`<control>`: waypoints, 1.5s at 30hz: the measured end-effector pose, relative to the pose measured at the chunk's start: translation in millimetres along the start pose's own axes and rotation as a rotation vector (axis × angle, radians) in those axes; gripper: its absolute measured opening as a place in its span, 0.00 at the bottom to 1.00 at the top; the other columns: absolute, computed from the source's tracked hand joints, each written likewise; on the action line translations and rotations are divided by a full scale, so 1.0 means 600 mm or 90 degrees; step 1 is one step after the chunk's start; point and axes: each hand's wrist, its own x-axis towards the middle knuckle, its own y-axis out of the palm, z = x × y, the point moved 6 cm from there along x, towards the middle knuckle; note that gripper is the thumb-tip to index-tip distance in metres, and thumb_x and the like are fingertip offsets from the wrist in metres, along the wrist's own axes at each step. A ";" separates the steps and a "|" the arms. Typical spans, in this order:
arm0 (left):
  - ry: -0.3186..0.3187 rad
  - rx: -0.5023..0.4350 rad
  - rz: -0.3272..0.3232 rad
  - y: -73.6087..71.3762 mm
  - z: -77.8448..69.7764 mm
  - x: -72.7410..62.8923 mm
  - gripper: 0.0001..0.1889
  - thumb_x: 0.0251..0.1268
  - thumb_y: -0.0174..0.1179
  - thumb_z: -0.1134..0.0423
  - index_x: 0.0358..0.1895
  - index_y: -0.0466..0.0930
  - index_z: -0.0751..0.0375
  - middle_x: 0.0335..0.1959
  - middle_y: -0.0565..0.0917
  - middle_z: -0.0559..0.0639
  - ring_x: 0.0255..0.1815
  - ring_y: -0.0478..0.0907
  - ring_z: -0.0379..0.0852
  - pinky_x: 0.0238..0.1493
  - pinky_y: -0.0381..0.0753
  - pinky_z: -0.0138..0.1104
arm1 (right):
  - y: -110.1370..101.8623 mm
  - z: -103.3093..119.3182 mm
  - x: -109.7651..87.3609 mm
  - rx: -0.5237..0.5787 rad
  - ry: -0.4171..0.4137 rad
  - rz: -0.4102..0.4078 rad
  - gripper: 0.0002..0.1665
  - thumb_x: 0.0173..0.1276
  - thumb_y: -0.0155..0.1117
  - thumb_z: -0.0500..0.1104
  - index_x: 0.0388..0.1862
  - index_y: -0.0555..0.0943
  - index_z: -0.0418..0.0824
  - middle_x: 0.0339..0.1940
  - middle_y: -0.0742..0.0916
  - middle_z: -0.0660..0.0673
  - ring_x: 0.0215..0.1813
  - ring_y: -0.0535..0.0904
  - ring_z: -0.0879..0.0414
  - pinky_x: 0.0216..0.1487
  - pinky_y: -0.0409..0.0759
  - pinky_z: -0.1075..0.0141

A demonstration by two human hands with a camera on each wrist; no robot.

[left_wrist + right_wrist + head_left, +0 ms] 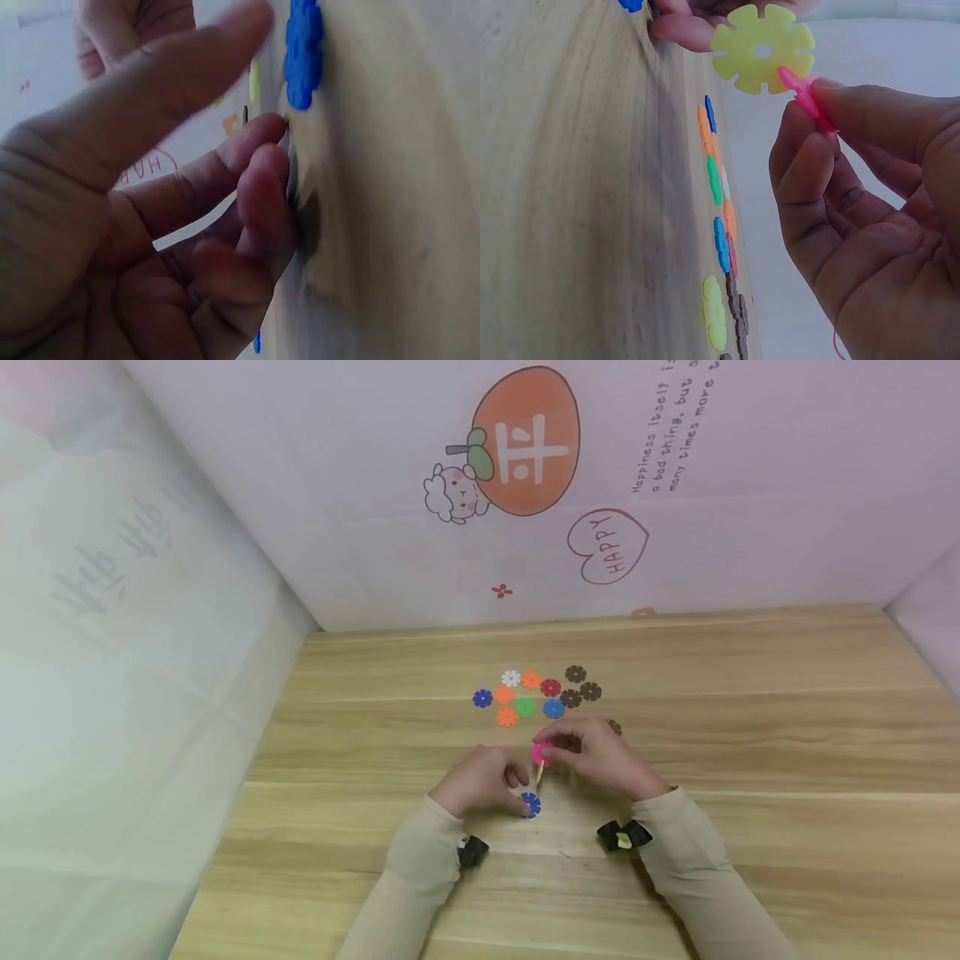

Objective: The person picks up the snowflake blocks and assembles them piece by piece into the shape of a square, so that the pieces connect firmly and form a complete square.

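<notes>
My right hand [600, 758] pinches a pink notched plastic disc [807, 99] between thumb and fingers. Slotted into its edge is a yellow notched disc [742, 51], which the head view shows nearly edge-on. Close by on the left, my left hand [483, 783] is low over the table with loosely bent fingers. Its thumb [187, 75] is beside a dark blue notched disc [532, 806] at the table surface; the left wrist view shows no grip on that disc. Whether the left fingertips touch the yellow disc is unclear.
Beyond my hands lie loose discs: orange [507, 717], green [526, 707], blue [553, 708], red [551, 687], white [511, 678] and several brown ones [575, 674]. Another yellow disc [715, 313] lies near my right hand. Printed cloth [375, 552] hangs behind the wooden table [337, 860].
</notes>
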 end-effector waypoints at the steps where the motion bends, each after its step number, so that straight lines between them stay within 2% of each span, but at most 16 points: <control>1: 0.008 0.011 -0.001 0.002 -0.003 0.001 0.16 0.40 0.80 0.61 0.35 0.85 0.53 0.29 0.81 0.42 0.32 0.75 0.37 0.38 0.77 0.28 | 0.000 -0.001 0.000 0.001 0.002 0.000 0.11 0.67 0.67 0.39 0.48 0.86 0.44 0.40 0.88 0.51 0.41 0.80 0.60 0.42 0.81 0.69; 7: 0.058 0.077 0.007 0.012 -0.019 0.006 0.12 0.43 0.79 0.63 0.32 0.86 0.52 0.26 0.80 0.41 0.28 0.70 0.34 0.33 0.74 0.25 | -0.004 -0.004 0.000 0.002 0.002 -0.001 0.11 0.67 0.67 0.38 0.48 0.86 0.44 0.40 0.88 0.51 0.41 0.81 0.59 0.42 0.81 0.69; 11: 0.061 0.062 0.016 0.012 -0.021 0.006 0.12 0.44 0.78 0.67 0.30 0.83 0.53 0.26 0.79 0.41 0.28 0.72 0.35 0.32 0.75 0.25 | -0.006 -0.005 0.000 0.005 0.002 0.001 0.11 0.67 0.67 0.38 0.48 0.85 0.44 0.41 0.88 0.51 0.42 0.81 0.59 0.42 0.82 0.69; 17: 0.056 -0.058 0.014 0.004 -0.009 0.008 0.10 0.53 0.72 0.68 0.39 0.84 0.55 0.33 0.85 0.46 0.33 0.79 0.36 0.37 0.81 0.27 | -0.009 -0.008 -0.002 0.010 0.009 0.000 0.12 0.67 0.67 0.39 0.49 0.85 0.42 0.42 0.88 0.50 0.43 0.81 0.59 0.45 0.81 0.68; 23: -0.005 -0.229 0.004 -0.009 0.006 0.005 0.06 0.61 0.68 0.66 0.40 0.84 0.57 0.33 0.88 0.50 0.33 0.84 0.42 0.41 0.82 0.33 | -0.017 -0.011 -0.005 0.018 0.019 -0.015 0.12 0.67 0.67 0.39 0.50 0.85 0.42 0.43 0.88 0.49 0.44 0.81 0.58 0.47 0.81 0.67; 26: -0.022 -0.276 -0.002 -0.014 0.009 0.004 0.05 0.61 0.68 0.66 0.38 0.82 0.58 0.32 0.88 0.51 0.33 0.85 0.45 0.40 0.82 0.34 | -0.021 -0.013 -0.005 0.022 0.026 -0.024 0.13 0.67 0.67 0.40 0.50 0.85 0.43 0.43 0.87 0.50 0.44 0.81 0.57 0.47 0.81 0.66; 30: -0.004 -0.287 -0.009 -0.017 0.006 0.003 0.05 0.60 0.67 0.68 0.36 0.80 0.60 0.33 0.88 0.54 0.33 0.85 0.46 0.37 0.82 0.33 | -0.024 -0.017 -0.005 0.033 0.036 -0.036 0.12 0.67 0.67 0.41 0.49 0.85 0.43 0.42 0.87 0.50 0.45 0.81 0.57 0.49 0.81 0.64; 35: 0.030 -0.282 -0.027 -0.019 0.002 0.005 0.06 0.58 0.68 0.72 0.35 0.79 0.62 0.39 0.87 0.54 0.38 0.86 0.45 0.37 0.83 0.31 | -0.028 -0.019 -0.005 0.045 0.044 -0.050 0.12 0.67 0.67 0.39 0.49 0.85 0.42 0.43 0.88 0.49 0.46 0.81 0.56 0.50 0.81 0.65; 40: 0.014 -0.278 -0.030 -0.017 0.005 0.006 0.07 0.56 0.72 0.65 0.35 0.83 0.60 0.42 0.87 0.48 0.43 0.86 0.41 0.43 0.83 0.31 | -0.030 -0.019 -0.006 0.053 0.046 -0.055 0.12 0.68 0.67 0.40 0.49 0.85 0.42 0.43 0.87 0.49 0.46 0.81 0.56 0.50 0.81 0.66; 45: 0.003 -0.270 -0.044 -0.019 0.008 0.005 0.11 0.55 0.73 0.64 0.42 0.84 0.56 0.44 0.86 0.49 0.45 0.84 0.43 0.49 0.83 0.34 | -0.030 -0.021 -0.007 0.056 0.053 -0.068 0.12 0.68 0.67 0.41 0.50 0.85 0.43 0.42 0.88 0.49 0.46 0.82 0.56 0.51 0.81 0.65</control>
